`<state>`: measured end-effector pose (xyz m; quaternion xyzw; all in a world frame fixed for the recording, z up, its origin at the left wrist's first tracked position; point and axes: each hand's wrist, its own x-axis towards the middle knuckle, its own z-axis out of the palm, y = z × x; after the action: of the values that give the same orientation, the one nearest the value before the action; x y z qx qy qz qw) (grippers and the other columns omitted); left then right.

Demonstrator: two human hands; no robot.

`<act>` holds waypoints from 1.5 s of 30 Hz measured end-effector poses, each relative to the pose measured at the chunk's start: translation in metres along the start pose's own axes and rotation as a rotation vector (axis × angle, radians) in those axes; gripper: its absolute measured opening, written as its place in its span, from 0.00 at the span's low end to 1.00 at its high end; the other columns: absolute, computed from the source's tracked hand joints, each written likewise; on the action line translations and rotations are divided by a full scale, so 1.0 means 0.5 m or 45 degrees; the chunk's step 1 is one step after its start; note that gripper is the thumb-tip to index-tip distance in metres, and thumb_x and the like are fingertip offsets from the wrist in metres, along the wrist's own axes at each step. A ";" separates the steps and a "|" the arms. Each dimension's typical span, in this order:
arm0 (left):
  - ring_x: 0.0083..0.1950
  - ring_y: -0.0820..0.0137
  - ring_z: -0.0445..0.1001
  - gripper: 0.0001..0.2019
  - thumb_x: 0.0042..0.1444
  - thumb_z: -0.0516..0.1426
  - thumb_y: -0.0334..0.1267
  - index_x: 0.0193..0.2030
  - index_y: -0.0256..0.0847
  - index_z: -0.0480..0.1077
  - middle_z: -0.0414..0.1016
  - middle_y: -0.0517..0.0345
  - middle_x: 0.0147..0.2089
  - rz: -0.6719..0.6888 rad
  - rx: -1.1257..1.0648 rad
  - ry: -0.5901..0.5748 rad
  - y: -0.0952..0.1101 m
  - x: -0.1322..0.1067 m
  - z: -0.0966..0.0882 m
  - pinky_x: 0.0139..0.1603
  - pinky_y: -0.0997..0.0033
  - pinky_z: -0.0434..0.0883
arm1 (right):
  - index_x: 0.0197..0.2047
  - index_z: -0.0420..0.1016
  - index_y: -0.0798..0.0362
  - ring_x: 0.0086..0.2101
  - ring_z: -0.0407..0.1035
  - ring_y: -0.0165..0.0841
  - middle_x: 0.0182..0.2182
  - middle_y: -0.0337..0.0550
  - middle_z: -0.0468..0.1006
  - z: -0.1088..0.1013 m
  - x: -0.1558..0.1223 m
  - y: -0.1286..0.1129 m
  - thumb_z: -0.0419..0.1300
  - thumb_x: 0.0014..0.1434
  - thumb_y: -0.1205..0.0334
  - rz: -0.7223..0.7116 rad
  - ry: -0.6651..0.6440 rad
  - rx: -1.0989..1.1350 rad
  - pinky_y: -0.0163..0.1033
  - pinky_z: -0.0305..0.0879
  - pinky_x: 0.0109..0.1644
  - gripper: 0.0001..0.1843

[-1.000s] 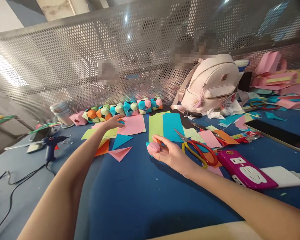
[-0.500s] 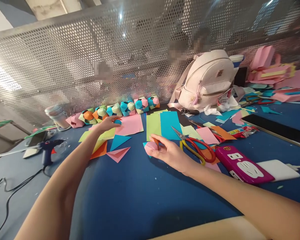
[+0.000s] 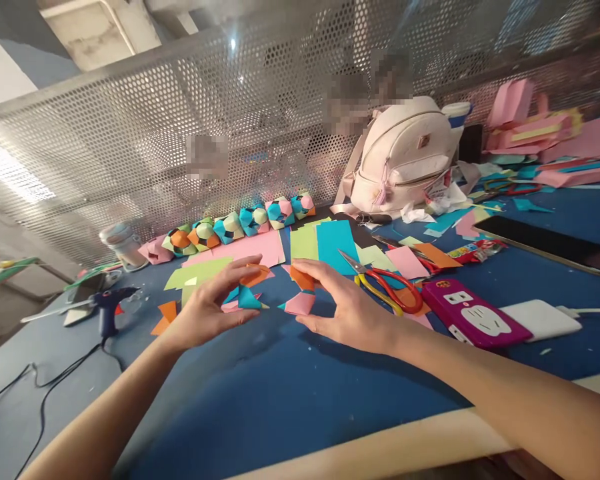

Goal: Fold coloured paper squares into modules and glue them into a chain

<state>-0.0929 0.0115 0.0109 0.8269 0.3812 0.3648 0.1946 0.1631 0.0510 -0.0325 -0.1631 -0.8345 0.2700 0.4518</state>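
Between the thumb and fingers of my left hand (image 3: 213, 300) is a folded paper piece (image 3: 249, 297) with blue and orange faces. My right hand (image 3: 347, 307) grips a second folded paper piece (image 3: 301, 305), pink below and orange above. The two pieces face each other across a small gap above the blue table. Beneath and behind my left hand, pink and orange folded papers (image 3: 167, 317) lie partly covered. Farther back stand several finished multicoloured paper balls (image 3: 229, 228) in a row, near stacked green sheets (image 3: 304, 250) and blue sheets (image 3: 336, 247).
Scissors with red and yellow handles (image 3: 380, 283) lie right of my right hand, near a purple power strip (image 3: 473, 313), a white power bank (image 3: 543, 319) and a phone (image 3: 550, 243). A glue gun (image 3: 110, 308) with its cord is at left. A backpack (image 3: 405, 160) stands against the perforated metal screen (image 3: 145, 147).
My left hand has come back from the paper sheets toward my right hand, now with a blue-and-orange folded piece. My right hand has turned its piece, showing more orange.
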 end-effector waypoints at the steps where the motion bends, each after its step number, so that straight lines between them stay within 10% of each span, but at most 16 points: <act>1: 0.68 0.56 0.57 0.32 0.49 0.64 0.30 0.60 0.57 0.64 0.61 0.54 0.67 0.017 0.007 0.001 0.006 -0.004 0.003 0.64 0.55 0.64 | 0.64 0.53 0.48 0.59 0.60 0.38 0.60 0.49 0.63 -0.002 -0.002 -0.003 0.62 0.55 0.66 -0.020 -0.027 -0.013 0.46 0.60 0.64 0.36; 25: 0.70 0.53 0.54 0.34 0.50 0.64 0.30 0.62 0.58 0.63 0.56 0.53 0.69 0.004 -0.010 -0.058 0.011 -0.023 0.019 0.65 0.51 0.62 | 0.65 0.52 0.50 0.63 0.54 0.39 0.63 0.53 0.60 0.003 -0.014 0.002 0.61 0.56 0.66 -0.119 -0.200 -0.116 0.48 0.56 0.66 0.36; 45: 0.69 0.57 0.55 0.34 0.51 0.64 0.34 0.63 0.59 0.61 0.60 0.55 0.68 -0.119 -0.032 -0.023 0.008 -0.032 0.046 0.66 0.55 0.60 | 0.63 0.57 0.51 0.57 0.64 0.39 0.60 0.50 0.65 0.006 -0.008 -0.002 0.64 0.52 0.63 0.227 -0.237 0.117 0.46 0.62 0.62 0.37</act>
<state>-0.0810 -0.0043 -0.0092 0.8088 0.4132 0.3527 0.2253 0.1625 0.0470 -0.0358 -0.1899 -0.8417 0.3609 0.3538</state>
